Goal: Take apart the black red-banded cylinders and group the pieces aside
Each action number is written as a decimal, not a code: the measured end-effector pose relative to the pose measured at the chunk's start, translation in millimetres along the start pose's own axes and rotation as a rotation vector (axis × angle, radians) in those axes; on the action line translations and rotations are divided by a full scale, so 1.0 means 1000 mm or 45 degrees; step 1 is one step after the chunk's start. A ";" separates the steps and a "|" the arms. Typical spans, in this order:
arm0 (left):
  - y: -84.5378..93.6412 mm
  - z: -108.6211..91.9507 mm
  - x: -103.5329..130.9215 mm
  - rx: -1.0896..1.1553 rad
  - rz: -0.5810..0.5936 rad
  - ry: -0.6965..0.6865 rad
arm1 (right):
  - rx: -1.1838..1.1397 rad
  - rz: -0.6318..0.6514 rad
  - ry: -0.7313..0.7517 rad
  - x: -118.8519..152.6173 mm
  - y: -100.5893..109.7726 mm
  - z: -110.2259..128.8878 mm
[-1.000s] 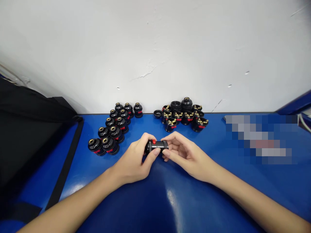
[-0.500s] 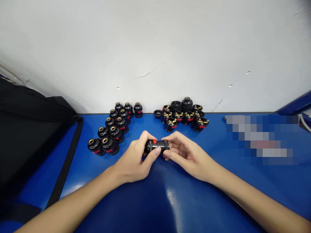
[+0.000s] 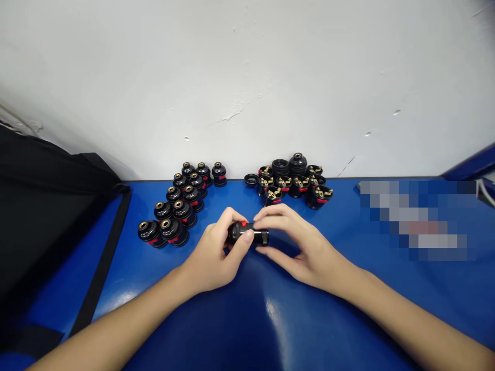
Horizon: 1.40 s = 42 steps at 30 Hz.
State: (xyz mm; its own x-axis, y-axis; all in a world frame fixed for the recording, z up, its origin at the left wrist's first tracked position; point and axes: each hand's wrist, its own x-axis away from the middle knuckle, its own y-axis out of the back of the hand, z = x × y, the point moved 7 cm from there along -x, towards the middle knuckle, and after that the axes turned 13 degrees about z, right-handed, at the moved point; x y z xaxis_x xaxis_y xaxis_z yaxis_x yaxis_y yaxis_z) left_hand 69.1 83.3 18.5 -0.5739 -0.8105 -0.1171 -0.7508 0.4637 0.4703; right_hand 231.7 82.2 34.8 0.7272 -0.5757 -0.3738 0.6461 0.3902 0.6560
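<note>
My left hand (image 3: 218, 252) is closed around a black lamp socket (image 3: 257, 237) that lies sideways above the table, its red switch (image 3: 244, 223) facing up. The left thumb presses along the socket's near side, and the end in that palm is partly hidden. My right hand (image 3: 297, 245) reaches round the socket's right end, fingertips on the far upper side and thumb just under the near edge. A ridged black band (image 3: 265, 237) shows at that end, between right fingers and thumb.
Several capped lamp sockets (image 3: 175, 233) stand in rows at the left. Several uncapped socket bodies (image 3: 319, 197) with brass contacts stand at the back right, beside stacked black caps (image 3: 297, 164) and one loose black ring (image 3: 251, 180). A black bag (image 3: 46, 190) lies left; a blurred item lies right.
My right fingers have spread and shifted left over the top of the socket, and the thumb has dropped below it. The left hand keeps its hold, nearly unmoved.
</note>
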 end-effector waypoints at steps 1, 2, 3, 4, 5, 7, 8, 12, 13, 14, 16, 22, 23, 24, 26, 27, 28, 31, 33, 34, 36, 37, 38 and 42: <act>0.000 -0.001 0.000 -0.038 -0.004 -0.036 | -0.038 -0.022 -0.047 -0.001 0.001 -0.002; 0.001 -0.002 0.001 -0.079 -0.011 -0.074 | -0.090 -0.033 -0.120 -0.001 0.001 -0.005; 0.001 -0.003 0.001 -0.120 -0.023 -0.110 | -0.139 -0.033 -0.205 -0.001 0.001 -0.009; 0.002 -0.004 0.002 -0.152 -0.031 -0.138 | -0.179 -0.020 -0.286 0.000 0.000 -0.014; 0.003 -0.004 0.003 -0.177 -0.037 -0.160 | -0.210 0.001 -0.348 0.001 -0.001 -0.017; 0.003 -0.004 0.003 -0.192 -0.042 -0.172 | -0.265 0.024 -0.390 0.002 -0.002 -0.022; 0.004 -0.004 0.003 -0.186 -0.046 -0.158 | -0.285 0.008 -0.365 0.002 -0.002 -0.022; 0.004 -0.003 0.002 -0.133 -0.060 -0.058 | -0.161 -0.068 -0.154 0.002 0.004 -0.009; 0.004 -0.004 0.002 -0.135 -0.056 -0.056 | -0.110 -0.081 -0.136 0.002 0.005 -0.006; 0.004 -0.005 0.002 -0.146 -0.048 -0.068 | -0.074 -0.081 -0.155 0.001 0.006 -0.004; 0.003 -0.007 0.002 -0.191 -0.032 -0.120 | -0.044 -0.042 -0.279 0.002 0.005 -0.007; 0.004 -0.006 0.002 -0.226 -0.053 -0.172 | 0.059 0.013 -0.326 0.003 0.007 -0.012; 0.004 -0.005 0.003 -0.206 -0.059 -0.148 | 0.086 -0.024 -0.281 0.003 0.008 -0.012; 0.004 -0.004 0.003 -0.186 -0.065 -0.124 | 0.108 -0.057 -0.253 0.004 0.010 -0.011; 0.004 -0.003 0.004 -0.163 -0.061 -0.098 | 0.097 -0.080 -0.265 0.005 0.010 -0.014; 0.003 -0.003 0.004 -0.163 -0.053 -0.098 | 0.061 -0.063 -0.302 0.005 0.009 -0.016; 0.002 -0.003 0.004 -0.168 -0.044 -0.103 | 0.018 -0.044 -0.338 0.005 0.008 -0.018; 0.002 -0.005 0.004 -0.203 -0.035 -0.124 | -0.031 -0.035 -0.310 0.006 0.008 -0.014; 0.003 -0.005 0.004 -0.220 -0.043 -0.124 | 0.008 -0.066 -0.235 0.005 0.010 -0.008; 0.003 -0.005 0.004 -0.220 -0.045 -0.122 | 0.024 -0.078 -0.213 0.005 0.011 -0.007; 0.003 -0.005 0.004 -0.213 -0.041 -0.123 | 0.031 -0.068 -0.229 0.004 0.011 -0.008; 0.003 -0.005 0.004 -0.212 -0.038 -0.127 | 0.022 -0.051 -0.251 0.003 0.010 -0.010; 0.003 -0.005 0.004 -0.210 -0.037 -0.129 | 0.006 -0.030 -0.273 0.003 0.009 -0.012; 0.003 -0.004 0.003 -0.174 -0.044 -0.088 | -0.068 -0.033 -0.222 0.002 0.006 -0.013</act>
State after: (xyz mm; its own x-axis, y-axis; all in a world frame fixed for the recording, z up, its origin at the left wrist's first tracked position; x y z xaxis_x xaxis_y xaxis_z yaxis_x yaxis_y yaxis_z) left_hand 66.4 81.3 23.4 -0.5734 -0.7963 -0.1928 -0.7214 0.3793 0.5794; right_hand 240.1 92.8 28.9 0.6618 -0.7001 -0.2681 0.6790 0.4081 0.6103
